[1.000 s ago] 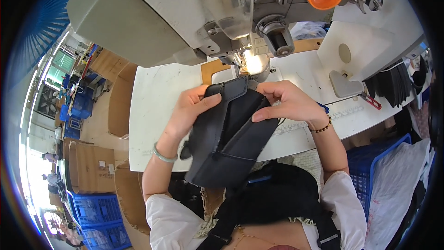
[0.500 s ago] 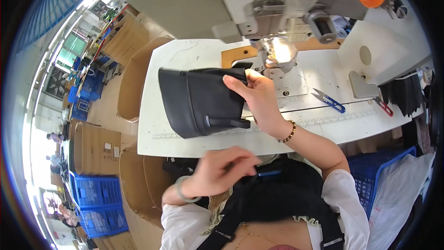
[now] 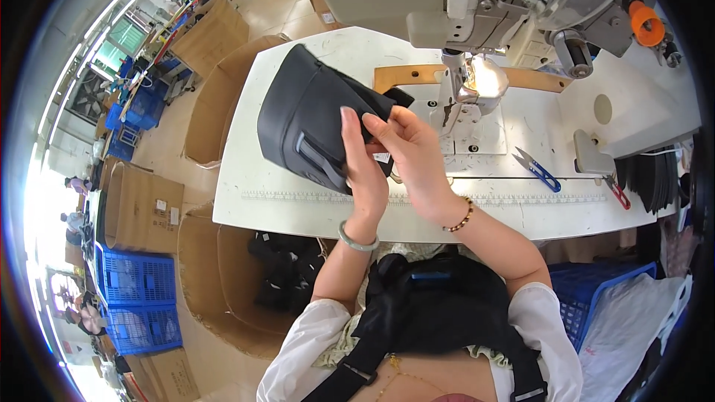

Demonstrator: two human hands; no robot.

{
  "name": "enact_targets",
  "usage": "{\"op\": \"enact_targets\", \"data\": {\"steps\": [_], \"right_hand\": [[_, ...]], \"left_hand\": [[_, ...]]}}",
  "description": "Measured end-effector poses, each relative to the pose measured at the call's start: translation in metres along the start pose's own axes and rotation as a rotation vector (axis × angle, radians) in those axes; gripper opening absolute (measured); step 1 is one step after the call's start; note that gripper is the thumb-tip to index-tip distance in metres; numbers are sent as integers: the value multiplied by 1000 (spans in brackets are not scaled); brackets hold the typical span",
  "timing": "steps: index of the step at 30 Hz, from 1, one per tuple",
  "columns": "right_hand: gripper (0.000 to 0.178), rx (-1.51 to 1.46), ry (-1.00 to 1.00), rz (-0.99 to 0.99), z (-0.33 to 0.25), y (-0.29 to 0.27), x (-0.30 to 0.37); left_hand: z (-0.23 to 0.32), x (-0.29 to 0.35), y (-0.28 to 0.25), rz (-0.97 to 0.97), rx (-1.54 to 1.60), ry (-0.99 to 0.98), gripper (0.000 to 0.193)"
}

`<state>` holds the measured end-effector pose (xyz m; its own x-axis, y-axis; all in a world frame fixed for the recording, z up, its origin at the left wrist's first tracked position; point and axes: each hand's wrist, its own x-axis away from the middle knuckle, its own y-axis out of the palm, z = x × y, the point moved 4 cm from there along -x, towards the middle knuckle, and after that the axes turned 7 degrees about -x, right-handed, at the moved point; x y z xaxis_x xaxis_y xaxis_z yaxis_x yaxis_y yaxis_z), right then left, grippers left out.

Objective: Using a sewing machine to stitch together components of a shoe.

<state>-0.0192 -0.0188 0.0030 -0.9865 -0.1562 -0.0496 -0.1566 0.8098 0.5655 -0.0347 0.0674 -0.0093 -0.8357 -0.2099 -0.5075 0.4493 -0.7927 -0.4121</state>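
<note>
black fabric piece in both hands' grip, left of sewing machine

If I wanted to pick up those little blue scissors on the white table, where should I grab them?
Take the blue scissors by their blue handle end, the part pointing toward the lower right, and reach down from above. They lie flat on the white table with bare space all round, and the pale pointed blades aim up-left toward the sewing machine, so fingers probably stay safest at the handle.

Boxes and 1 small tag

Brown cardboard boxes stand left of the table — a small white tag hangs on the black fabric piece.
</note>
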Motion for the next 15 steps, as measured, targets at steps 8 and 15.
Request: {"op": "enact_targets", "data": {"steps": [8,15], "right_hand": [[11,640,-606,135,-33,-73,59],[36,723,-707,349,-94,-160,17]], "left_hand": [[-18,-39,9,76,725,-374,45],[-5,-89,72,-87,690,-448,29]]}}
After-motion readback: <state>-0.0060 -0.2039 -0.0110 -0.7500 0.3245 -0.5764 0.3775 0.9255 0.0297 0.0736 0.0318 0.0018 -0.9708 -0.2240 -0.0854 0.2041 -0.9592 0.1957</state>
